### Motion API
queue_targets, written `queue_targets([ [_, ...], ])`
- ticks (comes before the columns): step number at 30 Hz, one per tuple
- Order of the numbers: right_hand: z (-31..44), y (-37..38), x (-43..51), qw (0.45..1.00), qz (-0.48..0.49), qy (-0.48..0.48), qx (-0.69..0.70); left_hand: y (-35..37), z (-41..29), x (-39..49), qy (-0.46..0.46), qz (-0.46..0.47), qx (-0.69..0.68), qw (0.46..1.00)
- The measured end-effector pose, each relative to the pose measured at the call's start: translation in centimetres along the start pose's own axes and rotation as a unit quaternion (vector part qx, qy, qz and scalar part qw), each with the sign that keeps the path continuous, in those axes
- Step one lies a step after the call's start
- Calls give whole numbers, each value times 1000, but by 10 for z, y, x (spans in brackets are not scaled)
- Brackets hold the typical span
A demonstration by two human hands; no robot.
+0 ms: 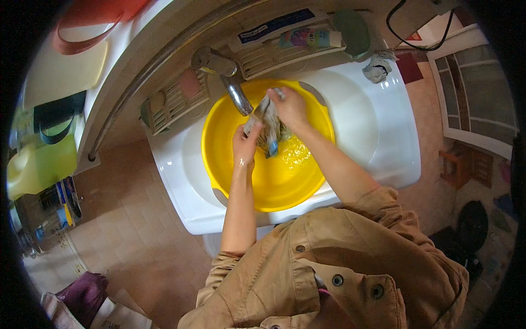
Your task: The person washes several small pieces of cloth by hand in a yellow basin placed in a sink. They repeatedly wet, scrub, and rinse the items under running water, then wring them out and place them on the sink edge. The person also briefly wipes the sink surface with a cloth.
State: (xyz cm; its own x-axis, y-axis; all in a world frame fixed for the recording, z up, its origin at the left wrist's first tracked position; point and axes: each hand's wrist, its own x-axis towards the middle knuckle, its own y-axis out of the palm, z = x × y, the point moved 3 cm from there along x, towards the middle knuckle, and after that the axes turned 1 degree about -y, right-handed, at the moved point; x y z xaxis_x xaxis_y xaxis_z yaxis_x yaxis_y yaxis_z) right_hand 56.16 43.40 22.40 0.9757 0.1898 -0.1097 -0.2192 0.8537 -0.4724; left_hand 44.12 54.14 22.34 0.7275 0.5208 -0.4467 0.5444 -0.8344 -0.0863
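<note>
My left hand (244,144) and my right hand (290,107) both grip a wet grey cloth (269,119) with a blue patch at its lower end. They stretch it between them beneath the chrome faucet (239,95). Below it is a yellow plastic basin (263,193) with grey grips, set on a white washbasin (370,144). Rippling water (294,154) lies in the yellow basin. The cloth's exact kind cannot be made out.
Behind the faucet, a slatted ledge (283,61) carries a tube (310,38). Pink soap (190,82) rests on the left rack (178,105). A crumpled grey cloth (377,69) lies on the washbasin's back right corner. A metal rail (144,80) curves along the upper left.
</note>
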Motion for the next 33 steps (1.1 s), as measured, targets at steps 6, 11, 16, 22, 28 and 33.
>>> queue_targets([
  [6,47,-49,-73,949,129,-289,-1,-2,26,25,-7,-78,-169,982],
  [11,36,-39,-130,926,211,-270,-157,21,22,37,-79,154,-482,859],
  [16,-29,-18,-102,953,137,49,267,34,15,34,-73,209,-490,843],
  [22,-24,8,-57,742,223,252,580,35,0,26,42,140,-211,967],
  [28,-46,18,-15,941,40,164,294,2,-4,4,-214,-22,-109,970],
  [33,20,18,-48,987,80,73,120,26,14,5,-257,67,-511,818],
])
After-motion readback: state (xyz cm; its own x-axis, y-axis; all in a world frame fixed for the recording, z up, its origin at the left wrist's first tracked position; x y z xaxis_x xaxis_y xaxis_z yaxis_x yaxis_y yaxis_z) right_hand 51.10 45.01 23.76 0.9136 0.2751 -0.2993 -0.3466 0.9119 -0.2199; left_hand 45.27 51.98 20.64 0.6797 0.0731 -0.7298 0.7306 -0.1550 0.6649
